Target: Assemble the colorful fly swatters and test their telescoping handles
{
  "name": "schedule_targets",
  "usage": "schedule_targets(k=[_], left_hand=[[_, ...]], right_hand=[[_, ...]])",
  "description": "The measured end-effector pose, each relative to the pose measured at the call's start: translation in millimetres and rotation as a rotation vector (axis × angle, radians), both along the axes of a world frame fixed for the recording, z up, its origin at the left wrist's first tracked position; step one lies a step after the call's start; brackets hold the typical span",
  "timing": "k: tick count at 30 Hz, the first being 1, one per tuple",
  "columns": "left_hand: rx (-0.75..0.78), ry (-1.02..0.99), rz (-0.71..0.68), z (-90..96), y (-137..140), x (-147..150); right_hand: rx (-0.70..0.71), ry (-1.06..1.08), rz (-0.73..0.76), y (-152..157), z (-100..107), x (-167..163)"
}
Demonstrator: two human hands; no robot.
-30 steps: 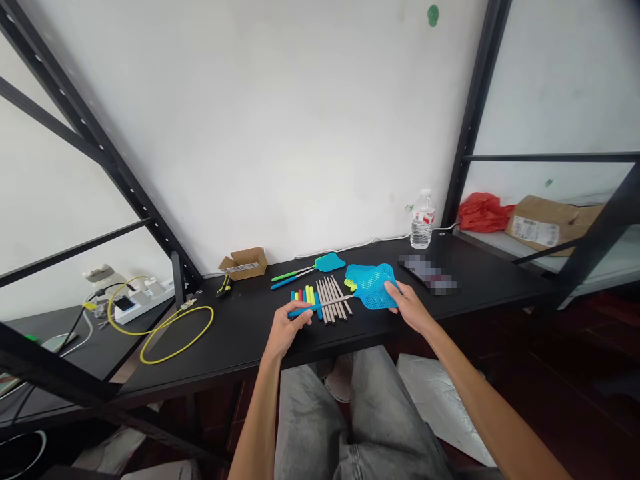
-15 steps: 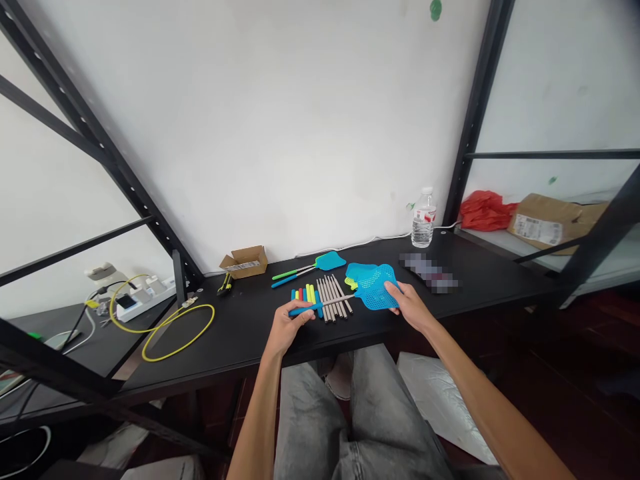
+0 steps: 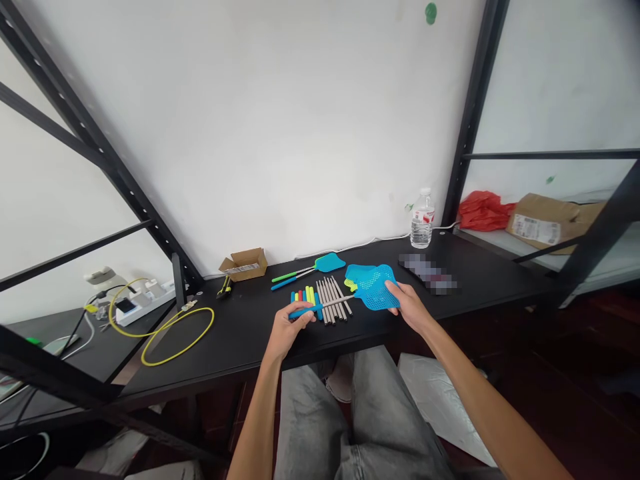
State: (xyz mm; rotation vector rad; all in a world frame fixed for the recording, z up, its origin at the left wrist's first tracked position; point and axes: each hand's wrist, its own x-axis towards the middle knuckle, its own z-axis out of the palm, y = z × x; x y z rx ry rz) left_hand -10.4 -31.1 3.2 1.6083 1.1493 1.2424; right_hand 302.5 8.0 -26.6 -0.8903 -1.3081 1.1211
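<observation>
Pinched with the left hand the blue handle of a blue fly swatter, thumb and fingers closed around it at the 9 o'clock end. Gripped the flat end, full of holes, at 3 o'clock with the right hand, thumb on top and other fingers partly hidden behind. Held the swatter near the front of the black desk, with grey trousers at 6 o'clock. Crossed over some loose grey sticks with its thin stick; could not tell touching from floating there.

Counting from the swatter's middle, saw loose handles at 10 o'clock, side by side in blue, yellow and red. Saw another blue piece peeking out at 12 o'clock, next to a yellow-green bit. Found two more swatters lying at 11 o'clock, with one green grip and one blue grip. Spotted a small open brown box farther off at 10 o'clock, just beside a yellow and black thing too small to name. Saw a looped yellow cord and a white power strip near 9 o'clock. Saw a water bottle between 1 and 2 o'clock, and a blurred-out thing at 2. Noticed a red bag and a bigger brown box farther out at 2 o'clock.
</observation>
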Motion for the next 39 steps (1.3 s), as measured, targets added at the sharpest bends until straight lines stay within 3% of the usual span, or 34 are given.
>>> schedule_targets(k=[4,8,15,19,21,24,31,39], left_hand=[[0.046,0.007,0.099,-3.0,0.4,-0.5],[0.213,0.233,0.196,-3.8,0.6,-4.4],[0.405,0.537,0.198,9.4,15.2,-19.8],[0.441,0.538,0.523,14.3,45.2,-33.5],[0.380,0.543,0.688,13.4,63.3,-42.4],[0.258,0.624,0.805,7.7,86.7,-55.1],[0.157,0.776,0.775,-11.2,106.1,-63.0],[0.145,0.933,0.706,-11.4,104.4,-56.7]], right_hand=[[-0.020,0.011,-0.020,1.3,1.0,-3.6],[-0.023,0.062,-0.044,2.5,-0.5,-3.4],[-0.008,0.047,-0.016,0.7,3.2,-3.7],[-0.021,0.093,-0.025,-1.6,7.1,-4.3],[-0.026,0.090,-0.021,-2.2,8.1,-4.5],[-0.018,0.077,-0.025,-1.9,8.0,-4.4],[-0.015,0.076,-0.019,0.6,5.6,-2.2],[-0.011,0.041,-0.010,-1.3,8.6,-2.5]])
